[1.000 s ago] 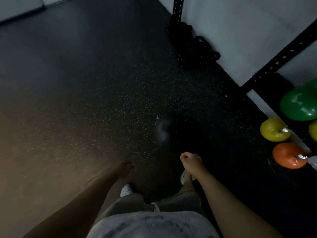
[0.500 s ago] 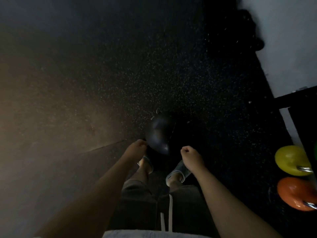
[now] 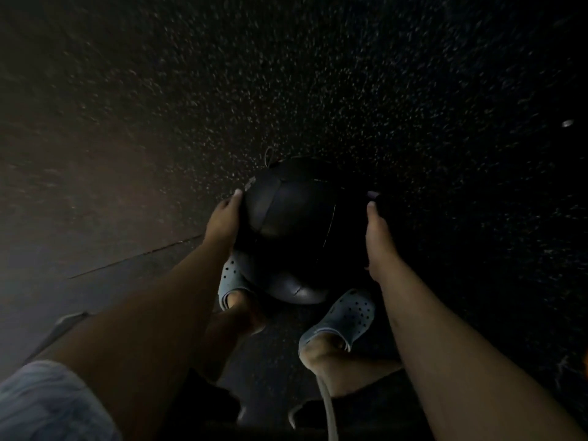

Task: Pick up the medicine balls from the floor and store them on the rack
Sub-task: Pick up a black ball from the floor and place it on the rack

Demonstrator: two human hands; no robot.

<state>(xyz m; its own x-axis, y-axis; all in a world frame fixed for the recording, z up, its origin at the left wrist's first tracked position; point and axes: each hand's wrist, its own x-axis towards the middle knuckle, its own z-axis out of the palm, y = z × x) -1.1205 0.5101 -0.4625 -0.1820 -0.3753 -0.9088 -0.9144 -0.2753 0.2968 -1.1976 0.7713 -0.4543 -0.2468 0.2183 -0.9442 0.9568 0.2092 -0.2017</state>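
A black medicine ball (image 3: pixel 296 224) sits on the dark speckled rubber floor just ahead of my feet. My left hand (image 3: pixel 224 219) presses flat against its left side, fingers stretched forward. Along the ball's right side lies my right hand (image 3: pixel 377 232), fingers pointing forward and thumb up; the light there is very dim. Both hands clasp the ball between them, and it still looks to be resting on the floor. The rack is out of view.
My two feet in grey perforated clogs (image 3: pixel 345 316) stand directly behind the ball. A seam in the floor mat (image 3: pixel 136 257) runs off to the left. A small pale speck (image 3: pixel 567 123) lies on the floor at the far right.
I have bent down and my view has dropped toward the floor. Both hands went from loose fists above the ball to its two sides. The rack and coloured balls slid out of view.
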